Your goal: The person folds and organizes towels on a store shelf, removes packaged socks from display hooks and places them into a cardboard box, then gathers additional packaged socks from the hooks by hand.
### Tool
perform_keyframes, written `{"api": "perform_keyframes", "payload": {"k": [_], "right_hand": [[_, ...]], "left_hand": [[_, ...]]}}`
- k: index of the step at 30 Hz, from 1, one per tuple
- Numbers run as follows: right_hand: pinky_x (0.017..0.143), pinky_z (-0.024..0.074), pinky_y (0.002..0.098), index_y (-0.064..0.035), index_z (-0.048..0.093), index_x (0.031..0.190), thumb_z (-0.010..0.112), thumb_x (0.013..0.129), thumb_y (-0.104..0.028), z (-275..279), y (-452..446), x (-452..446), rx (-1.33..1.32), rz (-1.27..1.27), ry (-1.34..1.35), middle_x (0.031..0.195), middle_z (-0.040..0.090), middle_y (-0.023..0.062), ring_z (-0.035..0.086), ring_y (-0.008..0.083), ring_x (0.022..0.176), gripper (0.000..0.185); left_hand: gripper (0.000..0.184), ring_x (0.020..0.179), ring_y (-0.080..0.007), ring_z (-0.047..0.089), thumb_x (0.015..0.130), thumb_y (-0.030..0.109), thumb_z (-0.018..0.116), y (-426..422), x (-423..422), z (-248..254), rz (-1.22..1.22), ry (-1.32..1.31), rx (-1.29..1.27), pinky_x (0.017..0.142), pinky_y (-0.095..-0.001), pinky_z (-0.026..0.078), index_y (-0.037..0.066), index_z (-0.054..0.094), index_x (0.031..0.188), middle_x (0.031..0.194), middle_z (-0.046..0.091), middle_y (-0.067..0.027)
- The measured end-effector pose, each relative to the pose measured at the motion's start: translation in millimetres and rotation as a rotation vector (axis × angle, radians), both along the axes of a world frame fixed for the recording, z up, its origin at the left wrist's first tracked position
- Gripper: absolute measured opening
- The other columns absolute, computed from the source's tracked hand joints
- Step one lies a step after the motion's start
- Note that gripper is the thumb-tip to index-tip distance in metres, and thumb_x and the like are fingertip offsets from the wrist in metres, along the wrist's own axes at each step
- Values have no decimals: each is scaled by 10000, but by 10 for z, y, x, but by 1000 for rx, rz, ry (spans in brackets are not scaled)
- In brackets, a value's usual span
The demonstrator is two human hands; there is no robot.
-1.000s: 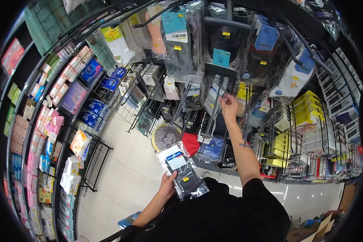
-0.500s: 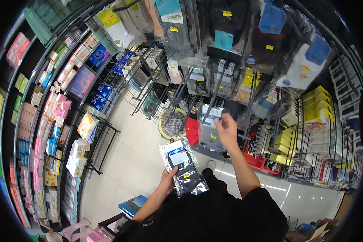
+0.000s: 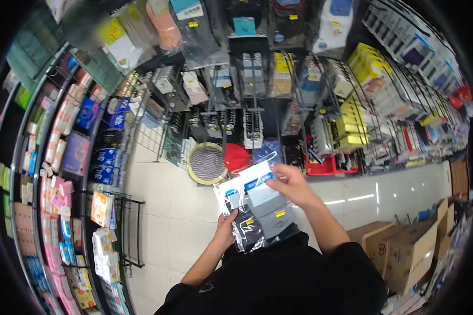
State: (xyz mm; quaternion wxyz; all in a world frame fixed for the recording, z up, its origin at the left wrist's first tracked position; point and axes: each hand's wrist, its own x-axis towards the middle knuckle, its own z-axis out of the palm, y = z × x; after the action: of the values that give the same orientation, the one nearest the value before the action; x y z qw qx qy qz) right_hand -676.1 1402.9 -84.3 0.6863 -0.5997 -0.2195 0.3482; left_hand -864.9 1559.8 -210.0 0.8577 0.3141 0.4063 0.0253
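Observation:
My left hand (image 3: 226, 227) grips a clear plastic pack of black socks (image 3: 248, 234) in front of my body, thumb on its front. A pack of grey socks (image 3: 266, 203), with a white and blue label on top and a yellow price sticker, is pinched at its upper right by my right hand (image 3: 295, 186). The grey pack lies over the right part of the black one and hides some of it. Both packs tilt slightly, and their film shines.
Hooks with hanging sock packs (image 3: 255, 71) line the rack ahead. A yellow-rimmed round basket (image 3: 207, 161), a red item (image 3: 237, 157) and a red basket (image 3: 319, 164) sit low beneath. Packed shelves (image 3: 68, 173) stand left; cardboard boxes (image 3: 410, 252) lie at right.
My right hand has brought the grey sock pack from the rack down and back against the black pack. The left hand still holds the black pack. The view has shifted towards the right.

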Motion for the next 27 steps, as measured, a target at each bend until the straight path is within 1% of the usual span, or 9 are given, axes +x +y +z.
{"api": "perform_keyframes", "payload": {"k": [1, 3, 6, 9, 12, 15, 19, 23, 27], "right_hand": [[705, 454, 218, -20, 606, 986, 670, 873, -75, -226, 35, -146, -63, -45, 113, 907, 633, -10, 549, 32, 813, 141], [812, 480, 312, 2, 583, 1039, 689, 859, -118, -579, 60, -417, -261, -104, -378, 1010, 629, 58, 567, 130, 950, 240], [856, 476, 354, -7, 508, 1170, 690, 856, -127, -1076, -35, -730, -447, -255, -660, 1179, 560, 109, 533, 167, 1053, 382], [854, 480, 343, -27, 402, 1291, 678, 867, -134, -1389, -134, -952, -254, -393, -363, 1289, 472, 149, 494, 191, 1133, 516], [853, 482, 308, -34, 338, 1357, 662, 891, -160, -1156, -208, -1090, -169, -349, 88, 1167, 553, 166, 544, 203, 1072, 581], [855, 482, 313, -34, 336, 1359, 645, 907, -172, -1186, -351, -1121, -130, -393, 164, 1129, 576, 160, 566, 201, 1034, 564], [849, 484, 314, 13, 270, 1403, 661, 898, -179, -1080, -836, -1203, -84, -419, 148, 1105, 587, 202, 585, 208, 1016, 667], [874, 482, 318, 20, 391, 1353, 669, 889, -158, -1084, -1547, -1321, -134, -290, 263, 1150, 589, 120, 576, 176, 1050, 570], [870, 500, 322, -33, 456, 1314, 613, 930, -169, -1321, -2352, -1384, 178, -531, 600, 1133, 596, 56, 580, 146, 1044, 437]], "left_hand": [[307, 980, -239, 635, 928, 107, 582, 11, -58, -102, -52, -42, -14, 839, -393, 549, 17, 502, 1210, 1101, 630, -122], [316, 995, -219, 630, 922, 93, 527, -71, -133, -113, -157, -102, -17, 862, -389, 543, 13, 484, 1225, 1112, 620, -119], [305, 977, -211, 632, 940, 131, 524, -178, -222, -181, -189, -137, 11, 814, -360, 539, 10, 492, 1218, 1084, 631, -110], [358, 997, -206, 624, 962, 224, 536, -200, -242, -80, -192, -118, -275, 887, -375, 508, 6, 485, 1242, 1138, 616, -113], [413, 1014, -208, 616, 957, 271, 557, -308, -290, -25, -213, -185, -236, 920, -372, 489, 0, 479, 1258, 1174, 602, -118], [451, 1035, -218, 608, 908, 200, 631, -409, -271, 64, -410, -128, 68, 897, -366, 499, -14, 465, 1268, 1181, 594, -132], [432, 1004, -220, 621, 904, 208, 633, -652, -37, 127, -458, -121, 104, 875, -359, 519, -2, 475, 1247, 1131, 608, -124], [414, 1002, -196, 614, 933, 215, 603, -1075, 268, 82, -568, -143, 230, 872, -346, 508, -7, 474, 1258, 1150, 603, -118], [355, 944, -116, 572, 933, 223, 618, -1725, 599, 231, -708, -259, 267, 839, -273, 449, 6, 545, 1204, 1085, 621, -51]]}}
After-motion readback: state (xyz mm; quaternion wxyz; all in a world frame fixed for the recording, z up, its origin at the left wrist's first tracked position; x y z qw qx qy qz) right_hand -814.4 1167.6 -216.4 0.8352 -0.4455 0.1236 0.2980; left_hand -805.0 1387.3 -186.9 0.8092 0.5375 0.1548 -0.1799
